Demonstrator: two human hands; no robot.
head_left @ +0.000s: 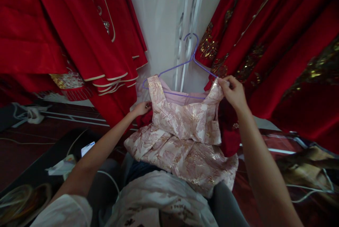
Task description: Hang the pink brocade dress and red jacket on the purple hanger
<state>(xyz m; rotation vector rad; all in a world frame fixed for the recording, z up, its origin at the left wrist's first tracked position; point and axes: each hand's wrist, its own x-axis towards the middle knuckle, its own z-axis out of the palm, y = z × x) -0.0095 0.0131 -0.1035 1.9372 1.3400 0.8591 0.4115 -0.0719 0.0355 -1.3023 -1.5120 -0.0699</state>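
A pale pink dress (185,121) with a shiny gold floral pattern hangs on a thin purple hanger (174,66) in front of me. Its wide shoulder straps sit over the hanger's arms, and its skirt spreads across my lap. My right hand (234,92) pinches the strap at the dress's right shoulder, beside the hanger's end. At the bodice's left side, below the other strap, my left hand (142,108) is closed with curled fingertips at the fabric's edge. The hanger's hook points up and rests on nothing that I can see.
Red garments (106,33) with pale trim hang at the left, and red garments with gold sequins (254,43) hang at the right. A lit phone (87,148) lies by my left forearm. White cord (312,190) and a brownish bundle (304,170) lie at lower right.
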